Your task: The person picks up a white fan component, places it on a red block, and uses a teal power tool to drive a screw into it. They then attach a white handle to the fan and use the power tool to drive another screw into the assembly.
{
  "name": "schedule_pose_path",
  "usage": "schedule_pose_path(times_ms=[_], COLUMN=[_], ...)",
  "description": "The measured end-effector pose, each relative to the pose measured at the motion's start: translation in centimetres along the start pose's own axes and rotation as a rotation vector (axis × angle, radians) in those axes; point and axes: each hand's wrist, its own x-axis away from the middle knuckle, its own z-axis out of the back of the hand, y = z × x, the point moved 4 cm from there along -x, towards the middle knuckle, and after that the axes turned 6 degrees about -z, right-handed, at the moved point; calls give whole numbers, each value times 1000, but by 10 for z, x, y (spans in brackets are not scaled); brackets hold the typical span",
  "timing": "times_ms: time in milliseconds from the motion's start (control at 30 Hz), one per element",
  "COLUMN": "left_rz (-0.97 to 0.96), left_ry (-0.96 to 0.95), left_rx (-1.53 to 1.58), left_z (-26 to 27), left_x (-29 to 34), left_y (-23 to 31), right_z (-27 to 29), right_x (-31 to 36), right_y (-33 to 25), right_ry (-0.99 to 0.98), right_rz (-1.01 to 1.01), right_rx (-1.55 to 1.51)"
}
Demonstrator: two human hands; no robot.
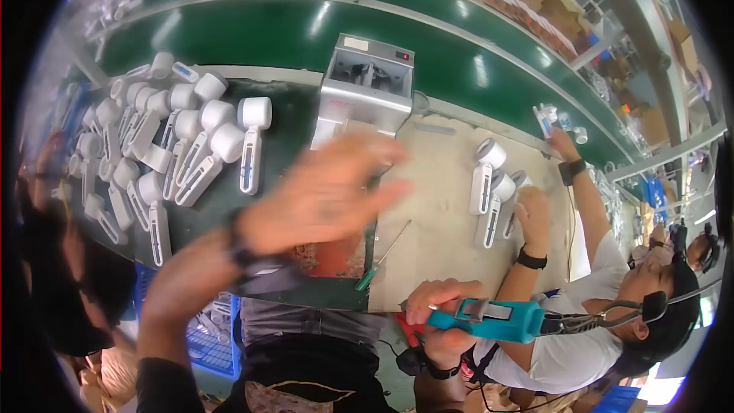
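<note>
Holding teal tool, right grip

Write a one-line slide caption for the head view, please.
Right hand gripping a teal tool, blurred left hand open near a silver machine, white gadgets clustered at left.

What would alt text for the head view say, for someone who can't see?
A person's right hand grips a teal tool while the left hand, blurred, is open above a workbench. White long-handled devices cluster at left, with a silver machine near the far edge; at right, a co-worker's hand is beside similar devices.
</note>
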Motion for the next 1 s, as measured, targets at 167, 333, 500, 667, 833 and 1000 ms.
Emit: schedule_pose_path(times_ms=[167,333,500,667,833,1000], left_rz=[-14,211,327,174,93,50], left_ry=[37,-120,-83,65,-74,-199], left_rx=[71,-193,12,65,47,-103], left_z=[-156,-227,-210,-145,-58,-4], left_x=[-55,-77,-74,-43,21,63], left_y=[-60,-92,-97,-44,-2,-16], right_z=[-20,3,11,26,11,-14], right_x=[2,20,16,1,-29,-44], right_y=[2,-1,-1,2,8,11], right_ry=[-68,-30,-7,131,222,199], right_rz=[49,5,23,4,71,74], right_rx=[174,39,60,93,299,337])
